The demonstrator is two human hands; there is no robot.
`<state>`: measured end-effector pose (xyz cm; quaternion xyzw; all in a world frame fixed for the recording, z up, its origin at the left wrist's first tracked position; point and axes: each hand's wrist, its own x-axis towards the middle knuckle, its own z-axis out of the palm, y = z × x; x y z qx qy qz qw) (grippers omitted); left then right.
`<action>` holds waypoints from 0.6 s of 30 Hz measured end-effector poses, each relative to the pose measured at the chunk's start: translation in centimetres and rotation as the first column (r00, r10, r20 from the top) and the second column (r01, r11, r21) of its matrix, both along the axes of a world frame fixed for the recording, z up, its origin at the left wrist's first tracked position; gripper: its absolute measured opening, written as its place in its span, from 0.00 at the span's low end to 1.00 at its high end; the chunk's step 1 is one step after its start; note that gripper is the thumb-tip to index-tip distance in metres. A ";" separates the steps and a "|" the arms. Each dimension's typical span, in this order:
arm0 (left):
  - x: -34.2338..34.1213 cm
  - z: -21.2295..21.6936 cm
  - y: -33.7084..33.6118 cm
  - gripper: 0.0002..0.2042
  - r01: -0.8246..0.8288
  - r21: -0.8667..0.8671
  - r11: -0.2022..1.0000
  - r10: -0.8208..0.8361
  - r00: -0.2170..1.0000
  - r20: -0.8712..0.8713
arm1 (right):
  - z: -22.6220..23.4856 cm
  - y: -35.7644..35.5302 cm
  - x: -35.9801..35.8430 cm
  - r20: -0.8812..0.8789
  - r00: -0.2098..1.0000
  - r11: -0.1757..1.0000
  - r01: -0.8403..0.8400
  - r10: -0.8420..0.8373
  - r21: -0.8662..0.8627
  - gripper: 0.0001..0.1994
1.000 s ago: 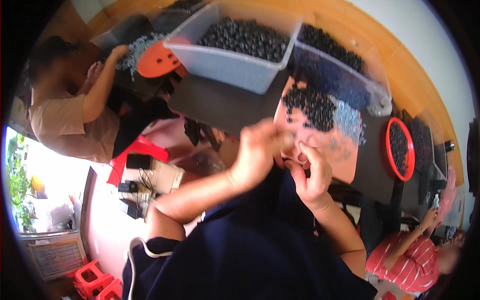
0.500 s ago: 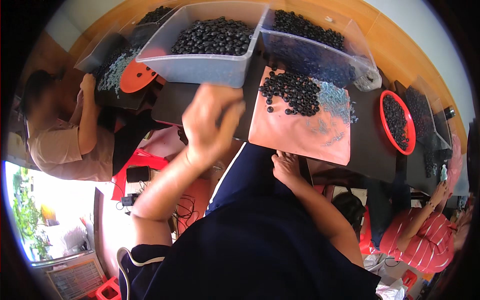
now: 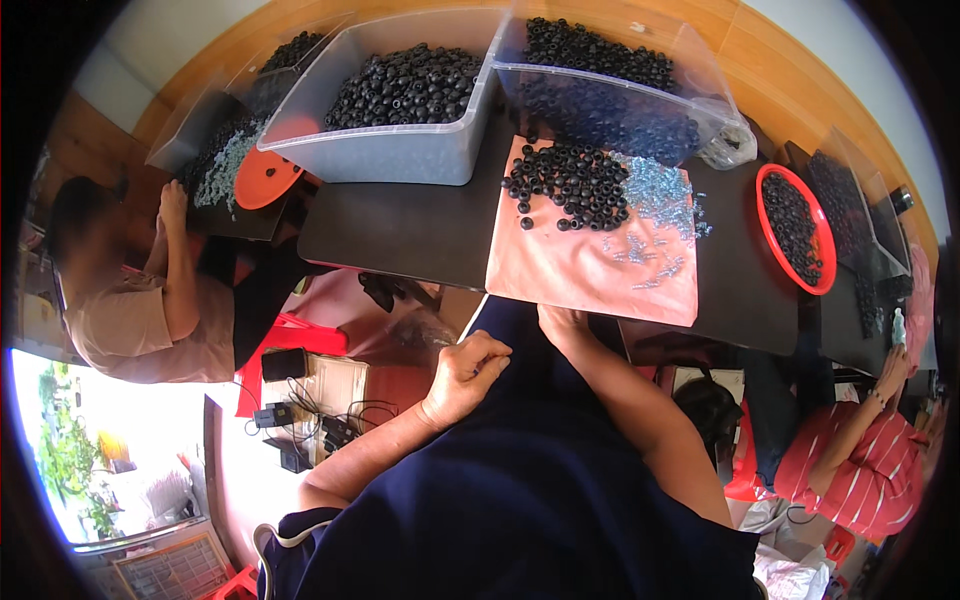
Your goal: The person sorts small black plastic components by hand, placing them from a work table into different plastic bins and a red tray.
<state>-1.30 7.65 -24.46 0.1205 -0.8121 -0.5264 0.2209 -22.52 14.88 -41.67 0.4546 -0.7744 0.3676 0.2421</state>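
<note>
My left hand (image 3: 468, 378) is above my lap, clear of the table, its fingers curled and thumb pressed to them. Whatever it may hold is too small or hidden to see. My right hand (image 3: 563, 322) is at the table's near edge, with its fingers hidden under the pink mat (image 3: 560, 270). On that mat lie a pile of black round beads with holes (image 3: 575, 185) and, to its right, a heap of small clear bluish pieces (image 3: 655, 198), some scattered toward me.
Behind the mat stand a clear bin of black beads (image 3: 400, 150) and a second clear bin (image 3: 610, 85). A red-orange plate (image 3: 828, 255) of black beads is on the right. Co-workers sit at left (image 3: 150, 330) and right (image 3: 860, 460). Cables (image 3: 340, 420) hang below the table.
My left hand has come down and toward me, from in front of the left bin to above my lap. My right hand has stayed at the table edge, now slightly more hidden.
</note>
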 end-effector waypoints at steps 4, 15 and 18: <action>0.3 -0.6 -0.1 0.05 0.028 0.120 0.992 -0.045 0.990 0.136 | 3.3 2.6 0.4 0.257 0.962 0.953 -0.163 0.096 0.256 0.20; -2.0 3.7 0.6 0.09 0.028 0.808 0.588 -0.240 0.960 0.142 | 20.7 8.9 4.4 0.247 0.809 0.843 -0.534 0.533 -0.071 0.17; -3.1 4.6 1.3 0.09 0.068 0.875 0.479 -0.250 0.966 0.062 | 21.5 8.6 4.2 0.176 0.833 0.852 -0.511 0.524 -0.118 0.16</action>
